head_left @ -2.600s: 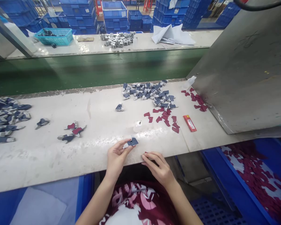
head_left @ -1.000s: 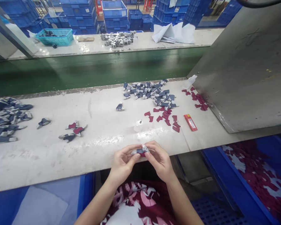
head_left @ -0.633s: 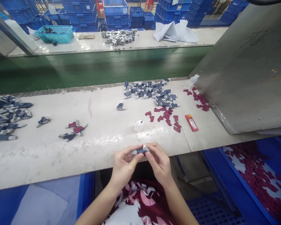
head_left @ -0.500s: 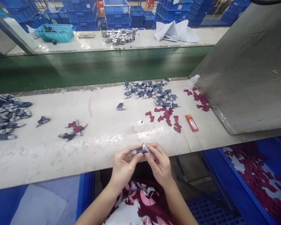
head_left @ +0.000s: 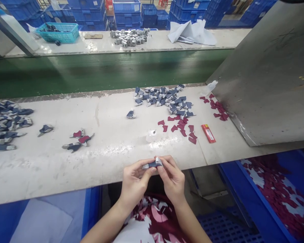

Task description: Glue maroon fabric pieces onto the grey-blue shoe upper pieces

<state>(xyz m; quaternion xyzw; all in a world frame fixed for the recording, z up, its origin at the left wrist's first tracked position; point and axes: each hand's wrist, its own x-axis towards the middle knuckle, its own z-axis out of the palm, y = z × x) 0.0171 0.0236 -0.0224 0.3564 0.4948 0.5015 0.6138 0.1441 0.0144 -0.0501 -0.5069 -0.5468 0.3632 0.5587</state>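
Observation:
A small dark-blue and grey plastic part (head_left: 152, 164) is pinched between my two hands, just above the table's front edge. My left hand (head_left: 135, 177) grips its left end with thumb and fingers. On its right end, my right hand (head_left: 172, 177) closes thumb and fingertips. Beyond them stands a small translucent bottle (head_left: 151, 136) with a thin dark tip. Maroon flat pieces (head_left: 181, 125) lie scattered behind and to the right, in front of a heap of blue-grey parts (head_left: 162, 98). One such part (head_left: 130, 114) lies apart, left of the heap.
Two parts with maroon faces (head_left: 84, 139) lie at left near a bigger heap (head_left: 7, 121). At right are a red packet (head_left: 208, 133), more maroon pieces (head_left: 220, 110) and a metal panel (head_left: 271, 77). Blue bins (head_left: 266, 206) with maroon pieces stand below. A green channel (head_left: 111, 69) runs behind.
Both hands stay on the part at the table edge, with only a slight shift of the fingers. The part appears turned a little, and the camera view has moved slightly.

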